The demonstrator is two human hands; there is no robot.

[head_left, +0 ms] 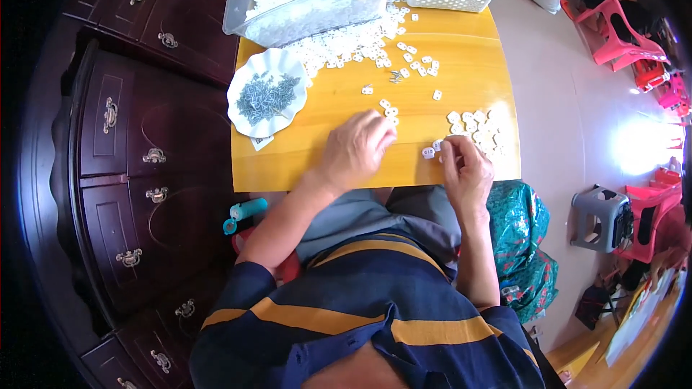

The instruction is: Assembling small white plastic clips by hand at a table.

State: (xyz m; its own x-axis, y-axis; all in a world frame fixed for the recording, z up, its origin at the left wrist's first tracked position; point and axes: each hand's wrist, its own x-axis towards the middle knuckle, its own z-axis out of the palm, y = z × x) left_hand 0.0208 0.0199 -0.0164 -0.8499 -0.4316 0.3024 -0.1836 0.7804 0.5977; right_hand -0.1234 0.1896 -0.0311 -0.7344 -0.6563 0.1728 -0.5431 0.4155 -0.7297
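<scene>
At the centre of the frame, the left hand [357,148] hung over the table with its fingers curled inward; whether they held anything could not be told. Just beyond its fingertips lay a short line of small white plastic pieces with dark spots [390,112]. Right of centre, the right hand [467,173] had its thumb and forefinger drawn close together in what looked like a pinch, though a piece between them could not be made out. Beside that thumb lay a small white oval piece with dark marks [428,153], and just past the knuckles spread a loose cluster of small cream-white pieces [476,128].

The cluster sat near the right edge of the glossy yellow wooden table [277,166], so a sideways brush of the right hand could have pushed pieces to the floor. The lower edge ran close under both wrists; a piece slipping from a loose pinch might have dropped into the lap.

A few loose grey metal pins [396,76] lay above the left hand, where a careless reach might have pricked a finger or scattered them. At the left, the scalloped white plate [268,130], heaped with thin grey metal pins [265,97], seemed open to a knock from the left forearm. In the upper part, the heap of small white pieces [353,42] against the clear plastic tub [317,20] could have slid if the tub were bumped.
</scene>
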